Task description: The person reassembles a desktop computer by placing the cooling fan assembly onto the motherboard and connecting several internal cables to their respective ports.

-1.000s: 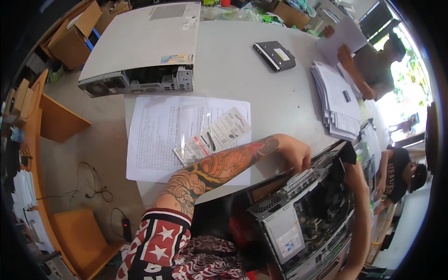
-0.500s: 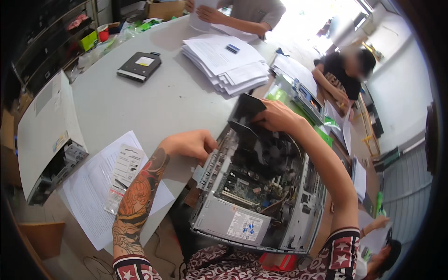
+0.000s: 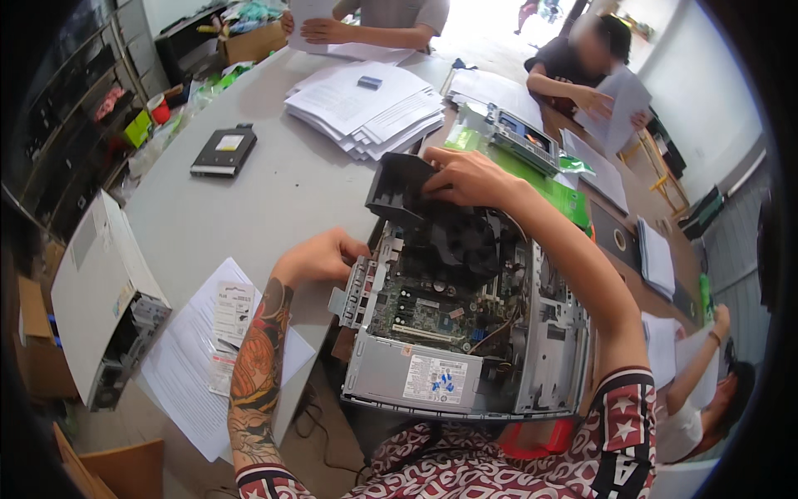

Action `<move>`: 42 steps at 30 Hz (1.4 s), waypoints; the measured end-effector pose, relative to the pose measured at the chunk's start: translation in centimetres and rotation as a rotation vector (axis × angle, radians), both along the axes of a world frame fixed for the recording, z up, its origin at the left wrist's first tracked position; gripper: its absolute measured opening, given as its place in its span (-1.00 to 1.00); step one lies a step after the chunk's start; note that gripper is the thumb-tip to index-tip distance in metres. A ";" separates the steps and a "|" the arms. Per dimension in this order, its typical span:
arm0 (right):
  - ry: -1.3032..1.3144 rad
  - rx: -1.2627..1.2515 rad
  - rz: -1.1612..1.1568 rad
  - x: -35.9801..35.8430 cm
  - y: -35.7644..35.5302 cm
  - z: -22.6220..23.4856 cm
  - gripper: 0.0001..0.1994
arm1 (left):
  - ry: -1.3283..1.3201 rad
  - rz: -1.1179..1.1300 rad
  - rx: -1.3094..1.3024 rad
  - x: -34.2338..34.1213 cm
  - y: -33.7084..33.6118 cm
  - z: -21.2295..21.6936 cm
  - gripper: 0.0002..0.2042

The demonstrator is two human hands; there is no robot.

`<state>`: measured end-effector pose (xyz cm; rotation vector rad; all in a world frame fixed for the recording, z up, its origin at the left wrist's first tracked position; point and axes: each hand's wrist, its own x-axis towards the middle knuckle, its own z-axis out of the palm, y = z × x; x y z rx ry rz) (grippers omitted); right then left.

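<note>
Right hand [image 3: 470, 177]: fingers closed on black shroud [image 3: 396, 191]; tips partly hidden.
Left hand [image 3: 320, 254]: fingers bent at left edge of computer case [image 3: 461, 333]; tips obscured, hold cannot tell.
Case: open, at grey table [image 3: 224, 204] edge.

Two desktop computers [image 3: 424, 328] (one uncovered, one cased in white), one black fan shroud [image 3: 396, 191], one exposed cooling fan [image 3: 467, 243], one optical drive [image 3: 224, 152], one blister pack [image 3: 233, 306], one red cup [image 3: 159, 109], two bare hands [image 3: 467, 177], three co-workers [image 3: 551, 71]
</note>
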<state>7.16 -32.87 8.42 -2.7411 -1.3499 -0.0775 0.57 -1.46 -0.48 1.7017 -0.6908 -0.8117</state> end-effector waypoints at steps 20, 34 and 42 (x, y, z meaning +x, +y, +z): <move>-0.386 0.860 -0.157 -18.1 -5.9 12.8 -0.79 | 0.050 0.190 0.067 -0.9 -0.6 -0.1 -0.69; -0.228 1.391 -0.177 -45.0 -13.9 8.6 -0.61 | 0.051 0.218 0.083 -0.6 0.9 -0.5 -0.72; -0.306 1.482 -0.492 -46.3 -13.8 4.1 -0.47 | 0.010 0.264 0.153 -0.4 1.0 -0.7 -0.80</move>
